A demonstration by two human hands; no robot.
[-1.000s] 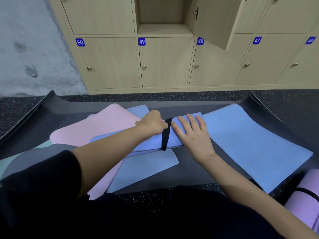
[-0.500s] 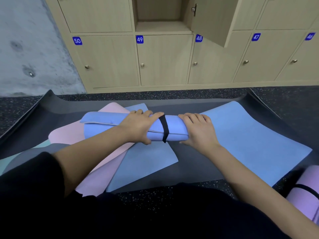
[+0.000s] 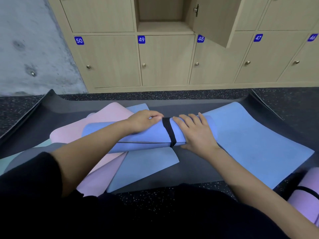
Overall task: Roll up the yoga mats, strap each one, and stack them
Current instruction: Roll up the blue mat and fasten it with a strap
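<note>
Purple rolled mat (image 3: 309, 207) partly beyond right edge.

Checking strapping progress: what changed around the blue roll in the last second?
The left hand let go of the black strap and now curls over the rolled blue mat beside it. The right hand, flat before, now wraps the roll's end. The roll looks rounder. The flat blue mat, pink mat and purple roll stayed put.
</note>
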